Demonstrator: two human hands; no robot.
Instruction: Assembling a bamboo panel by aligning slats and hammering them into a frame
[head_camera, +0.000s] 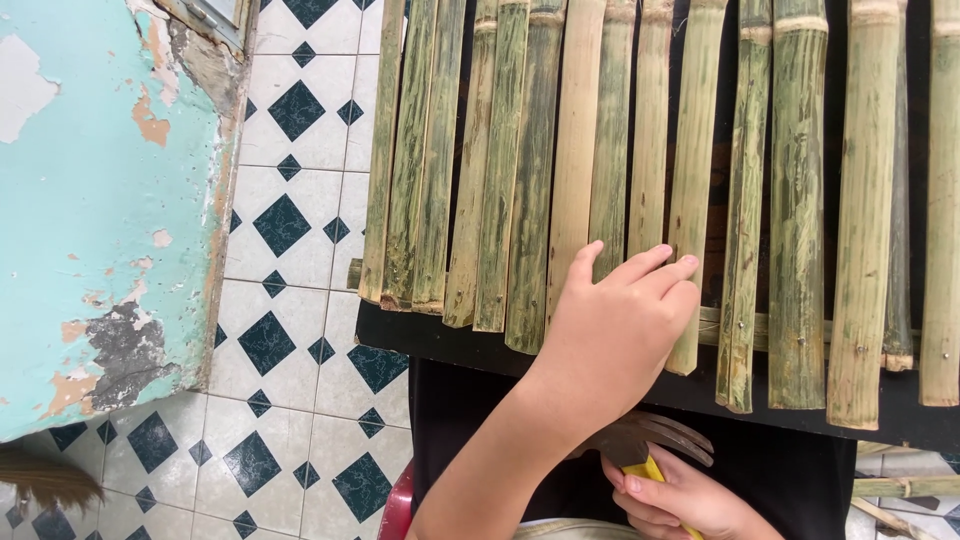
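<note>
Bamboo slats (640, 170) lie side by side on the black desk (440, 345). My left hand (615, 330) presses flat, fingers spread, on one; right hand (670, 495) grips a claw hammer (650, 440). Slat could slip sideways if I ease off.

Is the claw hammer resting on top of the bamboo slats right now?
No, the claw hammer sits low in the right hand, below the table edge, while the left hand rests on the bamboo slats.

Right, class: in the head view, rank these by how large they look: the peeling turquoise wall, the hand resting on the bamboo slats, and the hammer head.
1. Peeling turquoise wall
2. Left hand resting on the bamboo slats
3. Hammer head, partly hidden behind that forearm, held by the right hand
</note>
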